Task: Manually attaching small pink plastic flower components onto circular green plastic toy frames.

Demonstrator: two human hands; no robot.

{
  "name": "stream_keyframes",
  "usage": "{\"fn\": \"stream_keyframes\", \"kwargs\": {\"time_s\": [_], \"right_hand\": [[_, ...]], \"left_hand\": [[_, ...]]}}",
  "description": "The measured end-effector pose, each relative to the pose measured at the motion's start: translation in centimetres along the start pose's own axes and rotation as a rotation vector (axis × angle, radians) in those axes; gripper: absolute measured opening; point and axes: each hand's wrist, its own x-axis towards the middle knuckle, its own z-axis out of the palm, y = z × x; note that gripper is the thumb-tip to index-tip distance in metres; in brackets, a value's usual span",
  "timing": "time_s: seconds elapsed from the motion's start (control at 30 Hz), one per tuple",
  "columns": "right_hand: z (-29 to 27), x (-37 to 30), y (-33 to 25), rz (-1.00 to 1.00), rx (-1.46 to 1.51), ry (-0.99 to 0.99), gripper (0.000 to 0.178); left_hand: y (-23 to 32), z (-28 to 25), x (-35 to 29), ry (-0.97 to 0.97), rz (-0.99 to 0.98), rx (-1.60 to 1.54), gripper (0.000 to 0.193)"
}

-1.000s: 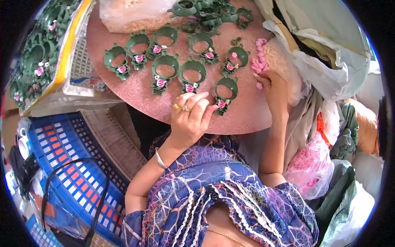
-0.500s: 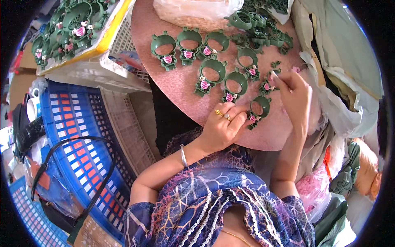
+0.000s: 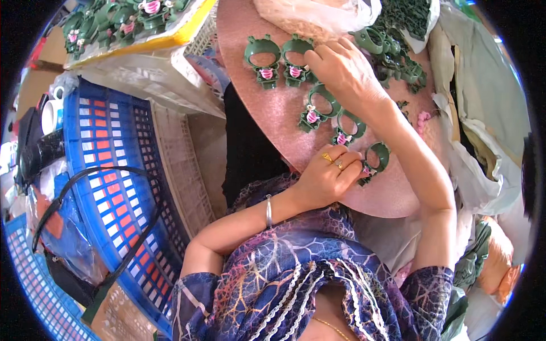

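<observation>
A round pink tray (image 3: pixel 267 108) lies in front of me with several green ring-shaped plastic pieces on it, each carrying a small pink flower. My left hand (image 3: pixel 327 173), with two gold rings, rests on the near rim and presses down on the nearest green ring piece (image 3: pixel 376 159). My right hand (image 3: pixel 341 68) reaches across the tray's middle and lies over the green ring pieces there, fingertips beside one ring piece (image 3: pixel 297 57) in the far row. Whether it grips one is hidden. A small heap of loose pink flowers (image 3: pixel 422 118) lies at the right.
A pile of plain green pieces (image 3: pixel 398 51) sits at the tray's far right, and a clear plastic bag (image 3: pixel 318 14) behind. A yellow-edged tray (image 3: pixel 131 28) of finished pieces stands at far left. Blue plastic crates (image 3: pixel 108 170) and a beige basket (image 3: pixel 182 165) lie on my left, crumpled bags on my right.
The view has swung right and tilted. My right hand moved from the tray's right side to the far-middle rings. My left hand stays on the nearest ring.
</observation>
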Motion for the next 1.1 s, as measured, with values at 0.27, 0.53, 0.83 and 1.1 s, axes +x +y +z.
{"fn": "stream_keyframes", "kwargs": {"time_s": [0.27, 0.53, 0.83, 1.1], "right_hand": [[2.4, 0.6, -0.2, -0.165, -0.302, 0.027, 0.011], [-3.9, -0.4, -2.3, 0.15, 0.095, -0.074, 0.028], [-12.6, -20.0, -0.4, 1.124, 0.113, -0.164, 0.024], [-10.2, -26.8, -5.3, 1.445, 0.215, -0.136, 0.026]], "left_hand": [[-0.1, 0.2, 0.0, 0.027, 0.024, 0.008, 0.033], [-0.2, -0.2, -0.4, 0.03, -0.004, 0.08, 0.029], [0.0, 0.9, -0.3, -0.013, -0.019, 0.038, 0.026], [-0.8, 0.6, -0.5, -0.024, 0.001, 0.063, 0.027]]}}
